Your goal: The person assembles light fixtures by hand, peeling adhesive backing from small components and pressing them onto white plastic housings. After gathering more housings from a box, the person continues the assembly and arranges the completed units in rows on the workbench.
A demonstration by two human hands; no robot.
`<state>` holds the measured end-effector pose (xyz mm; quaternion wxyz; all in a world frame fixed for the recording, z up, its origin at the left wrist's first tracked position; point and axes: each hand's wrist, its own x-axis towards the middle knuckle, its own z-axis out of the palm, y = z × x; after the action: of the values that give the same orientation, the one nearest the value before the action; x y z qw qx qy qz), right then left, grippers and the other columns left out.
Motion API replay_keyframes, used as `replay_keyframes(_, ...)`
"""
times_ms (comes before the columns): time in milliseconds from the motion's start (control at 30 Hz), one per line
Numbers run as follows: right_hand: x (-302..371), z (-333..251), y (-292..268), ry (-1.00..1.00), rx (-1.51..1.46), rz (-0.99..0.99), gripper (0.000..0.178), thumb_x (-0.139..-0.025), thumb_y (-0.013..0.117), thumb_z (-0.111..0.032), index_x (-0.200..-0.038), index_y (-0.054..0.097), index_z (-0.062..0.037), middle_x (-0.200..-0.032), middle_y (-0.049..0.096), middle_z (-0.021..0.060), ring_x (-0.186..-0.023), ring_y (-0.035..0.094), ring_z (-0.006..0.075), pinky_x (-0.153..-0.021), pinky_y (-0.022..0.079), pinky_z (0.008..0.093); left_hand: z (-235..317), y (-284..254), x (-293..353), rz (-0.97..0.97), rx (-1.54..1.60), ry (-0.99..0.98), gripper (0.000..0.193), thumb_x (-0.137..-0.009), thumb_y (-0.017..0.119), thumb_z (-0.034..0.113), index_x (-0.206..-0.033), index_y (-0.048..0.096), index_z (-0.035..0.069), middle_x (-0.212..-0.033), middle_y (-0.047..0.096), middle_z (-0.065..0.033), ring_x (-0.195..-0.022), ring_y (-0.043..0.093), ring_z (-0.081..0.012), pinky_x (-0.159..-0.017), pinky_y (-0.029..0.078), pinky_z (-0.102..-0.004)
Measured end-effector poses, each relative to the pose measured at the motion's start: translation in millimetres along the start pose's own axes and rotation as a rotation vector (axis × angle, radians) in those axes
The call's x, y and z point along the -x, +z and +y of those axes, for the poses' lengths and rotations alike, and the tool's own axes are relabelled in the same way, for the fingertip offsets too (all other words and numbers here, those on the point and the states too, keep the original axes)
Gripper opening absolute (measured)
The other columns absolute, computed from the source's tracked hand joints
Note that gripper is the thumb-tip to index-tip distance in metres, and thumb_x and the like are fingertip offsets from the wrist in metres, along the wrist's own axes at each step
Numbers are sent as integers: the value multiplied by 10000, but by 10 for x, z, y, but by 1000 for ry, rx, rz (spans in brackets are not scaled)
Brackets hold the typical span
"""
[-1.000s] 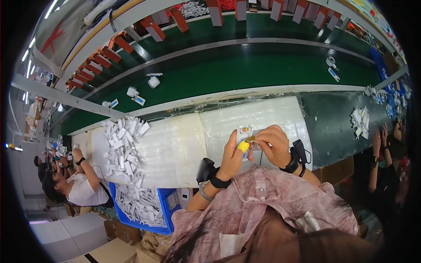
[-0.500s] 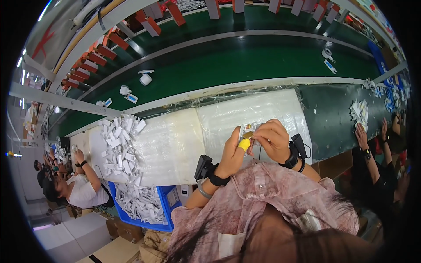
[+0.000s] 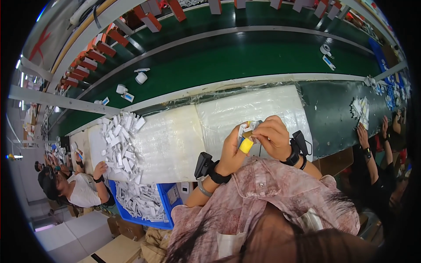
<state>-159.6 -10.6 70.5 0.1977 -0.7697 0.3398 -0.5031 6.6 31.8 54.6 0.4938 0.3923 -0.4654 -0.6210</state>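
Clasping in the grip of the left hand a small white piece, held up over the counter before the chest, probably for easy sight and reach with both hands. Wearing a yellow wrap on the left thumb, perhaps as padding. Bringing together the fingertips of the right hand at a brownish bit beside the white piece, likely using the left hand as a steady holder; hard to tell pinching from mere touching there. Also unclear: the full shape of the white piece, partly covered by fingers and thumb, and the nature of the brownish bit.

Beneath both hands, pale padded sheeting over the counter, presumably against scratches. Toward the left, a heap of loose white parts; below the edge, a blue bin of similar parts, likely placed for easy reach. Beside the heap, a co-worker's hand, with contact uncertain.

Farther out, a green belt with a few round white units, then orange-and-white boxes, some cut off above. Off right, another pile, blurring into small, dark clutter near the rim.
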Motion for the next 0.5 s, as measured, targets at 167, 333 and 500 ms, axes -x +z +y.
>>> replay_keyframes(167,-23,9,-29,1,11,-24,218,-671,739,-5,-866,682,-84,-812,639,34,-723,576,229,-702,442,336,-12,-6,-21,5,-60,8,438,-936,504,129,-1348,416,7,-895,572,-33,-630,523,-66,-528,436,-211)
replay_keyframes(333,-43,46,-24,-5,6,-36,220,-668,739,-2,-864,681,-83,-812,638,34,-721,577,226,-705,441,335,10,-11,-53,10,-114,17,414,-946,482,115,-1340,419,5,-864,567,-38,-611,512,-66,-528,433,-212)
replay_keyframes(500,-31,60,11,5,4,-30,216,-669,737,0,-862,679,-77,-808,634,38,-730,577,230,-708,442,339,21,-22,-65,-1,-161,24,343,-995,426,129,-1311,445,-4,-844,544,-48,-620,505,-81,-547,450,-222)
